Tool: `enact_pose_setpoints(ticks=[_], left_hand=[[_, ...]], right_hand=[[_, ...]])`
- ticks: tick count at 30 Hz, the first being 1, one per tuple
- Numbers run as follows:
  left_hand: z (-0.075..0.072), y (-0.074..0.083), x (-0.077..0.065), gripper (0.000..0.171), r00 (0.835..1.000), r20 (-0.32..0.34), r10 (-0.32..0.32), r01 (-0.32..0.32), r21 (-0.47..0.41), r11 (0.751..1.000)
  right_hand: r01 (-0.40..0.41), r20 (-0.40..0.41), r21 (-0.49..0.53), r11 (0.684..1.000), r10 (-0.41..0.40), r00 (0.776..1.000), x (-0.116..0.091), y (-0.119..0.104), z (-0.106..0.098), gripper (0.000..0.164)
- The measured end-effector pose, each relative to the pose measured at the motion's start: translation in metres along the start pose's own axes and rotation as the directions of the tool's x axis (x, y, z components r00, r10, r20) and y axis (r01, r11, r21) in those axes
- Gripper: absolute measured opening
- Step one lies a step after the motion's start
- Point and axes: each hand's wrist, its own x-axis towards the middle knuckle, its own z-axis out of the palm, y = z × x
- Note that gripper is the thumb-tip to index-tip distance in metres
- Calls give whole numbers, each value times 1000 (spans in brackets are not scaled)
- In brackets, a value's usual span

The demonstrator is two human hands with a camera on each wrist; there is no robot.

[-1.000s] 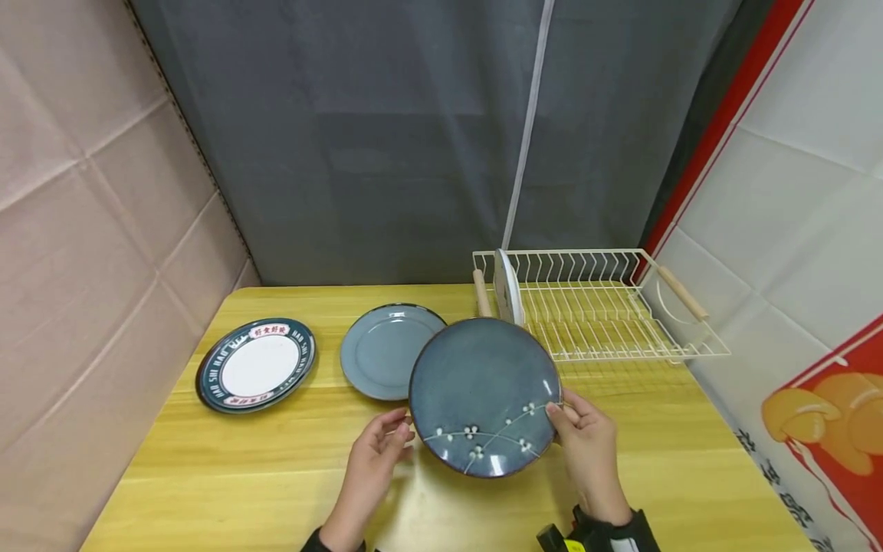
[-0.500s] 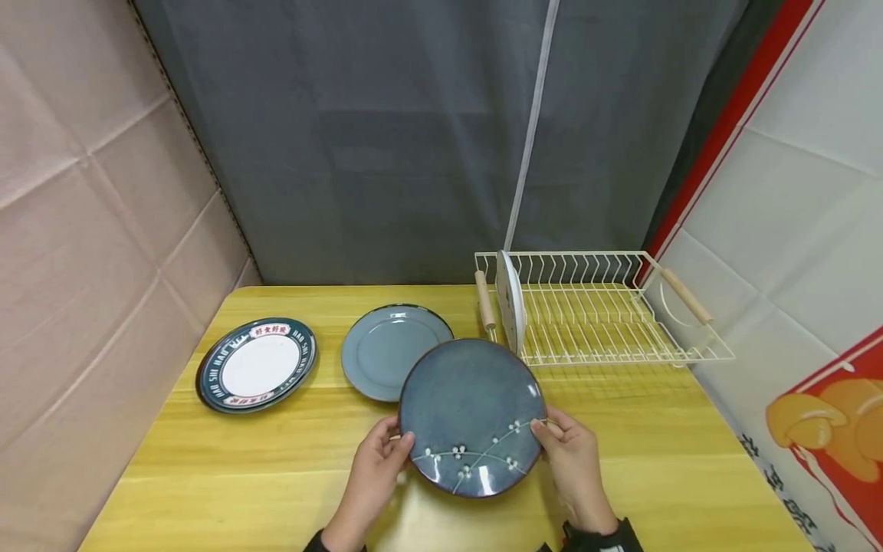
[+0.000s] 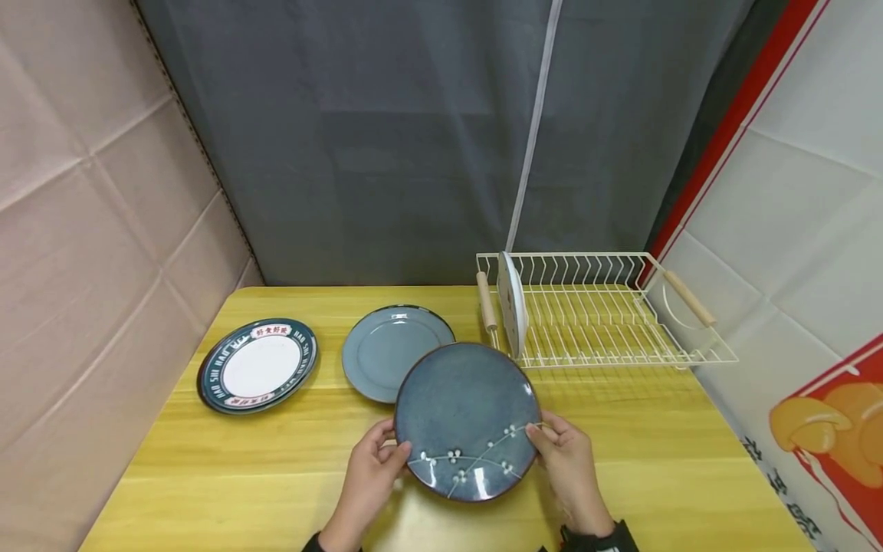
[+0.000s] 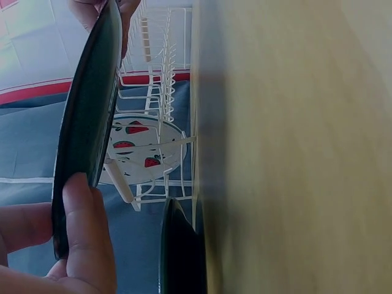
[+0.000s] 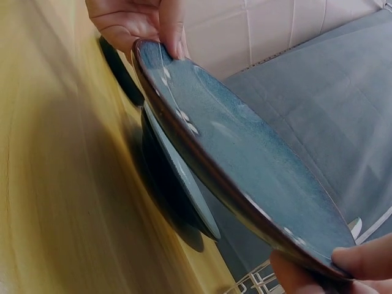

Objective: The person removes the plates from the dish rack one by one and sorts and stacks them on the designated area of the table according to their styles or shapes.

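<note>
A dark blue plate (image 3: 465, 406) with a white blossom branch is held above the table, its face tilted up toward me. My left hand (image 3: 370, 475) pinches its left rim, thumb on top and fingers beneath. At the right rim my right hand (image 3: 569, 468) grips it the same way. The right wrist view shows the plate's brown edge (image 5: 208, 165) between both hands. Behind it, partly covered in the head view, a grey-blue plate (image 3: 386, 345) lies on the table. Farther left is a white-centred plate (image 3: 260, 366) with a dark lettered rim.
A cream wire dish rack (image 3: 593, 307) with wooden handles stands at the back right. In its left end a white plate (image 3: 512, 303) stands upright; the left wrist view shows watermelon prints on this plate (image 4: 144, 147). A grey curtain (image 3: 386, 153) hangs behind the wooden table (image 3: 241, 475).
The blue plate has come down and slightly left, toward me. My left hand, earlier just beside the rim, now pinches it. The other plates and the rack have stayed put.
</note>
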Motion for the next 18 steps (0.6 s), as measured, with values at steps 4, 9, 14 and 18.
enact_pose_setpoints(ticks=[4,9,14,18], left_hand=[[0,-2,-1,39,1000,-10,0,0,-27,1000],[-1,-1,-3,38,1000,-16,-19,18,-77,997],[-2,4,-3,39,997,-38,-62,57,-123,991],[-2,8,-3,40,996,-48,-71,64,-127,990]], right_hand=[[-7,19,-8,1000,8,1000,0,0,1,39],[11,48,0,1000,-11,999,0,1,1,39],[23,77,5,1000,-24,997,-1,0,2,40],[34,88,-2,999,-33,996,-3,-2,3,41]])
